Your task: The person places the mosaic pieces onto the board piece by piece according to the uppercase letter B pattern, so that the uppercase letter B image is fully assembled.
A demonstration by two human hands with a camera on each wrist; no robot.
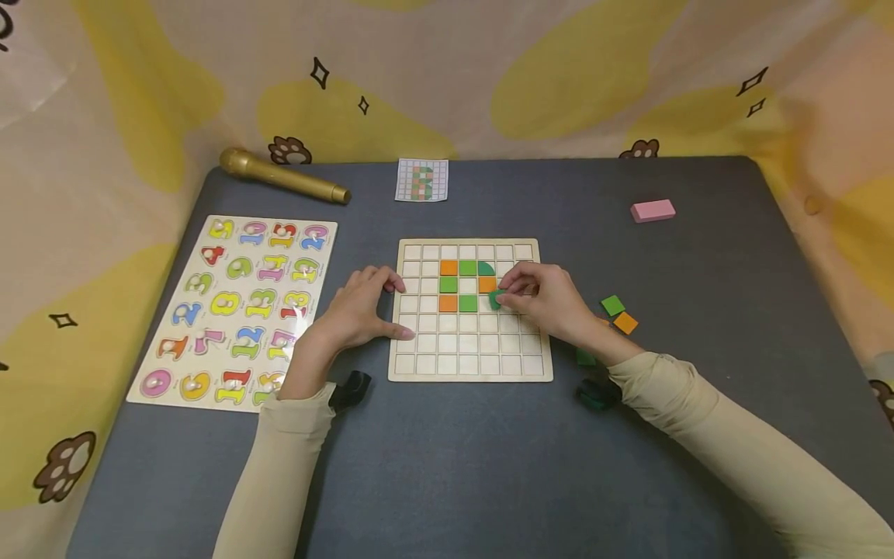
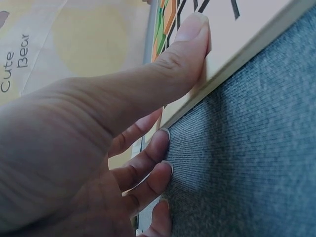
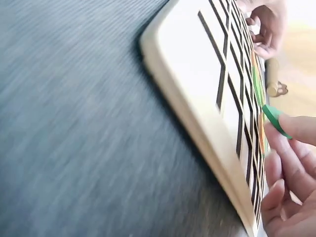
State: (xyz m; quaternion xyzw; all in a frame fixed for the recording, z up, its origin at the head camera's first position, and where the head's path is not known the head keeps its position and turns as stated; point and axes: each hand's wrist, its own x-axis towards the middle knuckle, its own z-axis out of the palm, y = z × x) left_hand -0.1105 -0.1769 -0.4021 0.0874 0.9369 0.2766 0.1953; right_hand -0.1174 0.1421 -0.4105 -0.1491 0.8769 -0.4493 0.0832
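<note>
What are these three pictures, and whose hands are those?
There's no robot, just a person's left hand and right hand. The big picture comes from a camera on their head, looking down. The other two come from a camera on each wrist, so they look tilted. The dark table holds a wooden board with coloured tiles, a number puzzle, a gold microphone, a picture card, a pink block and loose tiles. The left thumb rests on the board; the right hand pinches a green tile.

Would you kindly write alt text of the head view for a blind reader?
A person's right hand pinches a dark green tile over a wooden grid board bearing orange and green tiles; the left hand touches its left edge. Around it lie a number puzzle, gold microphone, pattern card and pink block.
</note>
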